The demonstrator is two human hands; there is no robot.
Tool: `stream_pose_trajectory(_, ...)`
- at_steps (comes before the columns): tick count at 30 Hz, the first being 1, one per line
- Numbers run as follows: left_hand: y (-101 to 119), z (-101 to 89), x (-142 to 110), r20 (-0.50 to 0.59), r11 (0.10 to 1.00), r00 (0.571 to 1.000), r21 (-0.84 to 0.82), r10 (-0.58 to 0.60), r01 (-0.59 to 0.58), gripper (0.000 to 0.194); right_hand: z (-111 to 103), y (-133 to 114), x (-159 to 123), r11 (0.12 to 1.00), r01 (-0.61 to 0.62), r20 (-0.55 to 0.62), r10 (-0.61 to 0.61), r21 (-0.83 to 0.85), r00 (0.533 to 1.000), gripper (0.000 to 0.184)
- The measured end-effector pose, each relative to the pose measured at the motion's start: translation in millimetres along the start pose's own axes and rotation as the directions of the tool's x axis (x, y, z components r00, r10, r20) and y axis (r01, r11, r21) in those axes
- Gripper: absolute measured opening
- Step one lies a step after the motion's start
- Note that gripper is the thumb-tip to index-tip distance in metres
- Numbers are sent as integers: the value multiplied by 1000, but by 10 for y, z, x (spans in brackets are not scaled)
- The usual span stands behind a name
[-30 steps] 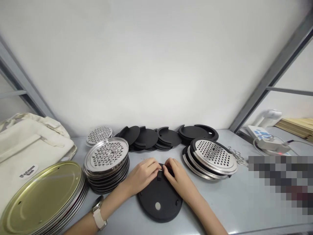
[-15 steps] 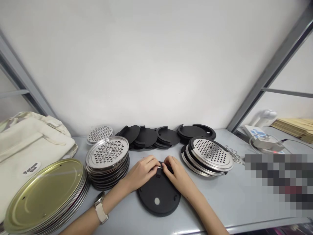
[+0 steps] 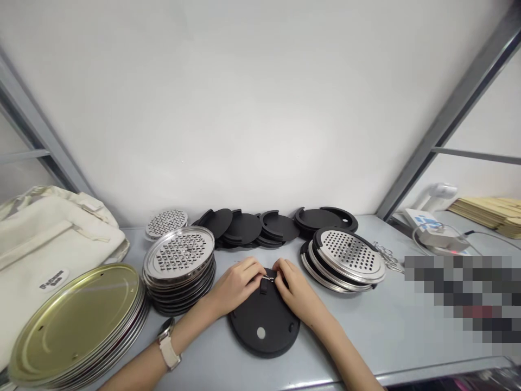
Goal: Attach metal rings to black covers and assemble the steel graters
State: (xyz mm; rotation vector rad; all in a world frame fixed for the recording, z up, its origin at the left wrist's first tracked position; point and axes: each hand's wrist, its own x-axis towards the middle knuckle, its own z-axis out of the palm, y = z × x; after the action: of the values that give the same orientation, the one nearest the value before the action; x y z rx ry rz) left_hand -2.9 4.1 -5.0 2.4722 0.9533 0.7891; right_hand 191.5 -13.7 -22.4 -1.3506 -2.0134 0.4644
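A round black plastic disc (image 3: pixel 264 320) with a pale grey dot and a small dark strap loop (image 3: pixel 264 287) near its far edge lies on the grey tabletop. At the loop, a thin shiny metal wire clip (image 3: pixel 267 278) shows between my fingertips. My left hand (image 3: pixel 241 282), closed in a pinch, grips the clip's left end. Opposite it, my right hand (image 3: pixel 293 288) is also closed, thumb and fingers at the clip's right end and over the disc's far right edge. The fingers partly hide the clip.
Left of my hands stands a stack of metal grater discs (image 3: pixel 179 258), with gold-coloured round lids (image 3: pixel 81 320) nearer me. Right are perforated metal discs (image 3: pixel 350 255) beside a pile of wire clips (image 3: pixel 388 258). Black round holders (image 3: pixel 244 228) line the wall. A cream bag (image 3: pixel 57 233) lies left.
My right fingertips have shifted slightly at the loop, and more of the metal clip shows between my hands. The disc stays in about the same place.
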Motion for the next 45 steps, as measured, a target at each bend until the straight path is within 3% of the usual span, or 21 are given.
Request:
stream_pose_trajectory(21, -3, -4, -22, -22, 991, 996, 108, 84, -81, 17, -56, -79, -24, 1000, -13, 43, 12, 14, 999, 18)
stream_pose_trajectory(32, -24, 36, 2, -93, 995, 991, 41, 91, -88, 16, -54, -92, -24, 1000, -24, 47, 24, -14, 999, 17)
stream_pose_trajectory(45, -12, 42, 24, -98, 996, 992, 8, 85, -84, 15, -37, -72, -18, 999, -12, 45, 13, -36, 999, 17)
